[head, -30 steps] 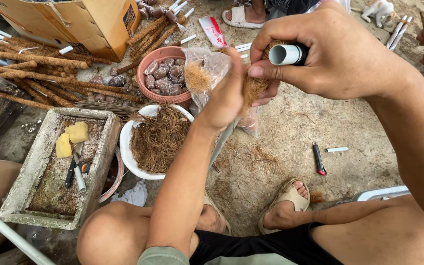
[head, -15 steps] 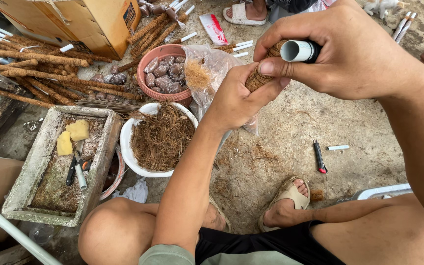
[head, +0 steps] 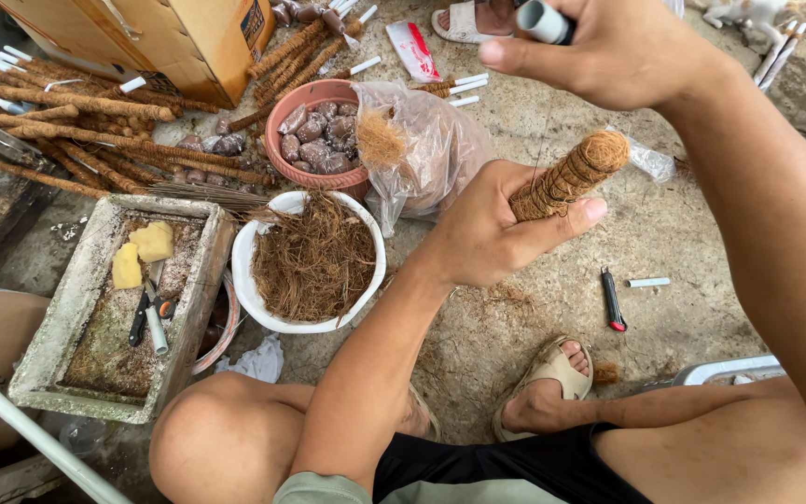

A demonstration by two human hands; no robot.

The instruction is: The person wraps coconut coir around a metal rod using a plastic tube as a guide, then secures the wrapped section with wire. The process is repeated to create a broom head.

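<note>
My left hand (head: 482, 229) grips a short stick wrapped in brown coconut fibre (head: 571, 175), its rounded end pointing up and right. My right hand (head: 613, 47) is raised above it at the top of the view and holds a small grey spool (head: 545, 21). A thin thread runs from the spool down to the fibre stick. A white bowl (head: 249, 280) of loose brown fibre sits just left of my left forearm. Behind it stand a pink bowl (head: 305, 98) of brown lumps and a clear plastic bag (head: 431, 149) with a tuft of fibre.
A pile of finished fibre-wrapped sticks (head: 86, 140) lies at the left by a cardboard box (head: 170, 37). A concrete tray (head: 76, 308) holds yellow sponges and scissors. A red-tipped cutter (head: 613, 301) lies on the ground near my sandalled foot (head: 552, 383). Another person's foot (head: 473, 19) is at the top.
My left hand has moved down and right with the fibre stick, which now shows fully. My right hand lifted the spool higher, drawing the thread out between them.
</note>
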